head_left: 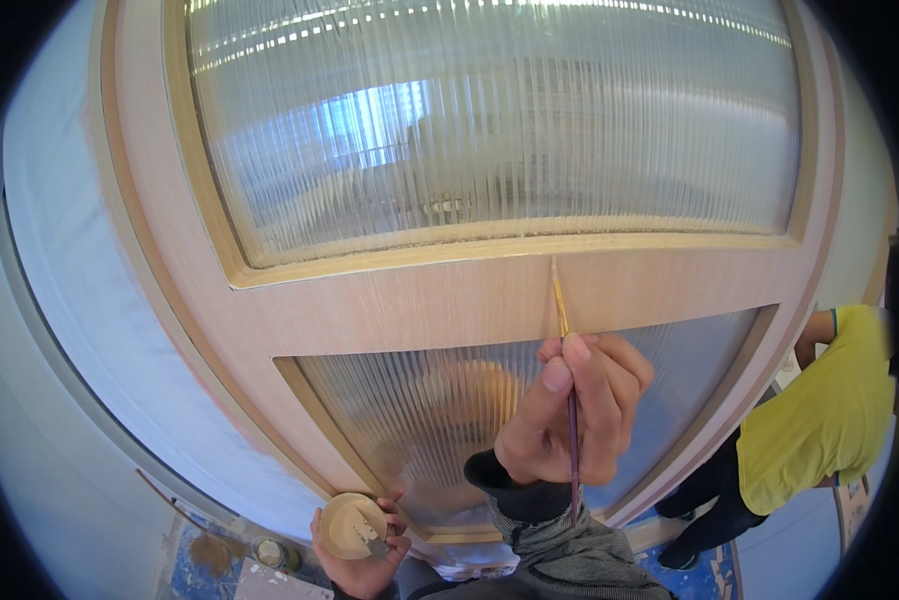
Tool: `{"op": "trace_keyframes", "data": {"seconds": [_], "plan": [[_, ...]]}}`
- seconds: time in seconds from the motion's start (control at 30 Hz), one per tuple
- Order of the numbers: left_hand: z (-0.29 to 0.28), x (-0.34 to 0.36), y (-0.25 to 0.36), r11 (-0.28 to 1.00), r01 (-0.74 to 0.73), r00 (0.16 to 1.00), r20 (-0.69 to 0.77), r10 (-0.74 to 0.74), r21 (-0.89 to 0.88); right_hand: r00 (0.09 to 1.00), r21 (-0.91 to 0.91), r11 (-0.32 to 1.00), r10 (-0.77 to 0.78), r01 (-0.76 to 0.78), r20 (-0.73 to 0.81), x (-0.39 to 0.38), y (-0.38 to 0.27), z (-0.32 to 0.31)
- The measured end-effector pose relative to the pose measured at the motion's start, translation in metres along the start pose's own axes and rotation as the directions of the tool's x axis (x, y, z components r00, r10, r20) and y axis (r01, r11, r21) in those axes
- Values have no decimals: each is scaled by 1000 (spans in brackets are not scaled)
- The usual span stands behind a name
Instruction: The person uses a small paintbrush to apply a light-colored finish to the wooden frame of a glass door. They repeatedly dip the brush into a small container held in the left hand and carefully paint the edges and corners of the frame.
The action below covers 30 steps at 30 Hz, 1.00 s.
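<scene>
My right hand (594, 410) grips a thin paintbrush (560, 302) between thumb and fingers, its purple handle pointing down. The brush tip meets or nearly meets the lower edge of the pale wooden moulding (449, 261) around the upper ribbed glass pane (529, 150). Behind the brush runs the pinkish wood rail (399, 305) of a door or panel. Low on the left, my left hand (362, 577) cups a small round container (335, 520) with beige paint or filler inside. A grey patch shows at its side; I cannot tell what it is.
A lower ribbed glass pane (419, 400) sits below the rail, behind my right arm. To the right a person in a yellow shirt (819, 400) stands close by. A can (274, 553) and blue floor sheeting (191, 570) lie at the lower left, beside a whitish wall (99, 260).
</scene>
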<state>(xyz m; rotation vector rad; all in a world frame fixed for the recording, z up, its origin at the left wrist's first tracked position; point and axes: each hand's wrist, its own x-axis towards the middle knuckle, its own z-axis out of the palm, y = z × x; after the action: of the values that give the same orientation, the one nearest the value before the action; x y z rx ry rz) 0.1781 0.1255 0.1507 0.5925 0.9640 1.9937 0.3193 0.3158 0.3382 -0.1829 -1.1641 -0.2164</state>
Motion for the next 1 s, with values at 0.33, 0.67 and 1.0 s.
{"op": "trace_keyframes", "data": {"seconds": [0.33,0.67,1.0], "plan": [[3,-1,3,636,235,972,190,-140,-735,997,-10,999,-46,46,60,7,-4,2],[-2,1,1,585,247,969,197,-150,-773,1000,-8,1000,-5,6,22,4,-3,2],[0,0,2,634,239,971,189,-146,-735,996,21,998,-56,55,71,6,-5,4]]}}
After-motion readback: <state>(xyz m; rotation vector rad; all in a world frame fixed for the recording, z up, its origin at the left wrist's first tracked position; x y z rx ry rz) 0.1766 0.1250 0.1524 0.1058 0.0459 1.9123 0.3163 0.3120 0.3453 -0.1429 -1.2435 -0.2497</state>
